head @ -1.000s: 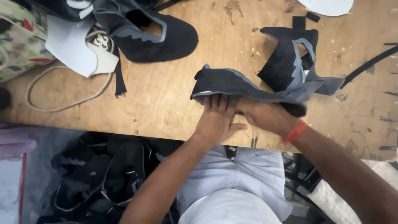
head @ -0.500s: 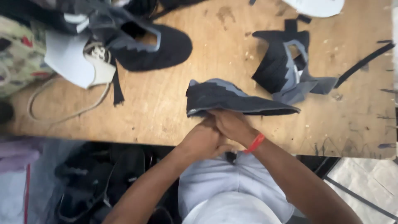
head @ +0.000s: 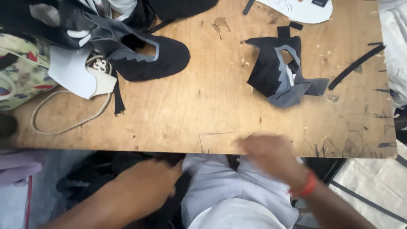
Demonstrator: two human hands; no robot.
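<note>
Mostly blurred: right hand [head: 271, 154] over scuffed plywood table [head: 203, 110] edge.

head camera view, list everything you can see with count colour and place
wooden table: 1, light brown, scuffed, fills the middle
black shoe upper: 1, black with grey trim, upper left of table
folded shoe upper: 1, black and grey, right of centre
white insole piece: 1, white, top edge
black strip: 1, black, far right of table
white cut pieces: a small pile, white, left side
cord: 1, off-white, looped at left
patterned bag: 1, pale green with red, left edge
wristband: 1, orange-red, right wrist
left hand: 1, below the table edge, blurred, at dark material
right hand: 1, at the near table edge, blurred
</note>
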